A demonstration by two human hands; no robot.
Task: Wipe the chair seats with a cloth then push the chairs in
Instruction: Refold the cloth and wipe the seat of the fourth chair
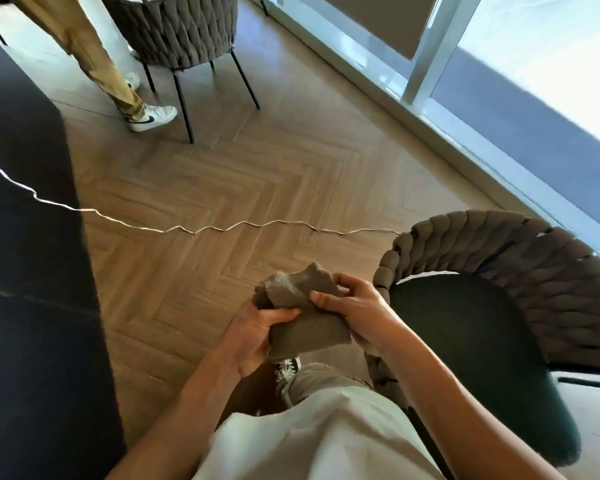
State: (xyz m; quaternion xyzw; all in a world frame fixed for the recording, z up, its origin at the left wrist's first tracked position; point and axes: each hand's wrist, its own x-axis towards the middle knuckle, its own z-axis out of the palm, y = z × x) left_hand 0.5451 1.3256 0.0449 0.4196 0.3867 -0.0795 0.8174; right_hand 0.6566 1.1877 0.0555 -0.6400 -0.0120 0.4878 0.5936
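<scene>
1. Left hand (257, 336) and right hand (355, 308) both grip a crumpled grey-brown cloth (303, 308), held above the floor.
2. Near right: woven-backed chair with dark green seat (465, 344); wiping apparently not begun, chair not pushed in.
3. Far: second woven grey chair (184, 32), beside another person's legs (94, 60).

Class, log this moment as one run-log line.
left hand: grips cloth | right hand: grips cloth | cloth: bunched, off seat | near chair: not pushed in

L grip (257, 336) & R grip (355, 311) both curled, pinching, prob. touching.
</scene>
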